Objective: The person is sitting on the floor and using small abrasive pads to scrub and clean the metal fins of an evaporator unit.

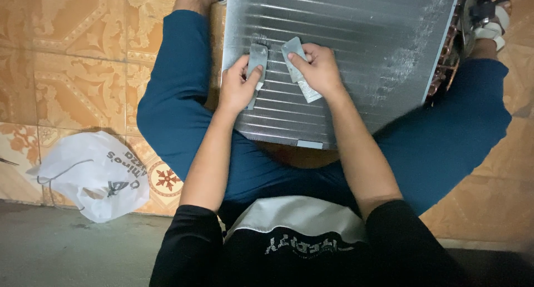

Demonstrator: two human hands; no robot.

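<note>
1. Finned metal panel: a grey, ribbed coil panel lies flat across the seated person's knees, directly under both sets of fingers. White dusty patches show on its surface beyond the right fingers.
2. Left strip: a small flat grey metal piece, upright against the panel, its top end projecting above the left fingertips.
3. Left hand: fingers closed together around the left strip, thumb pressed on its face.
4. Right strip: a similar grey piece, tilted, one end above the right fingers and the other emerging below the palm.
5. Right hand: fingers curled and clamped on the right strip, knuckles outward. The two strips stand just beside each other; whether they touch cannot be told.
6. Copper tube bends: visible along the panel edge, well apart from the right fingers.
7. White plastic bag: crumpled on the patterned tile floor, well apart from the left fingers.
</note>
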